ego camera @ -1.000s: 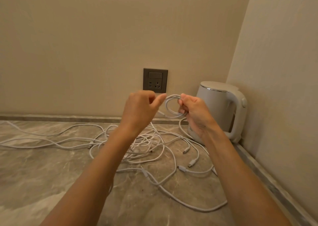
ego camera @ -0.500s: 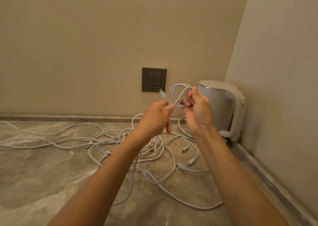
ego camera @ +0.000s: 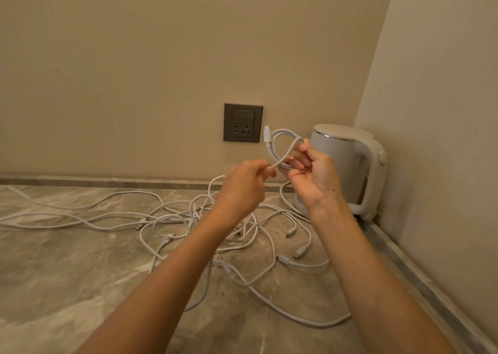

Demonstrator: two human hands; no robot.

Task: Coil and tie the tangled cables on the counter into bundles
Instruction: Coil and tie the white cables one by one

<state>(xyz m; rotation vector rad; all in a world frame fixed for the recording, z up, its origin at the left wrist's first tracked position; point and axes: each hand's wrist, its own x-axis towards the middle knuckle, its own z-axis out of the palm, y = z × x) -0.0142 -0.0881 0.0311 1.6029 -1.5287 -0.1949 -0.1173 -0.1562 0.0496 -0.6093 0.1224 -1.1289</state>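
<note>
Several white cables lie in a tangle (ego camera: 215, 227) on the marble counter (ego camera: 67, 273), with long strands running off to the left. Above the tangle my right hand (ego camera: 312, 176) pinches a small coil of white cable (ego camera: 280, 149), its plug end sticking up at the coil's top left. Just left of it, my left hand (ego camera: 246, 189) grips the same cable's strand, which leads into the coil. Both hands are raised in front of the back wall.
A white electric kettle (ego camera: 347, 165) stands in the back right corner, close behind my right hand. A dark wall socket (ego camera: 243, 122) sits on the back wall. The side wall bounds the counter on the right.
Both hands have lifted and shifted right toward the kettle. The loop in my right hand now stands higher, with the plug end sticking up, and my left hand has closed in on the strand.
</note>
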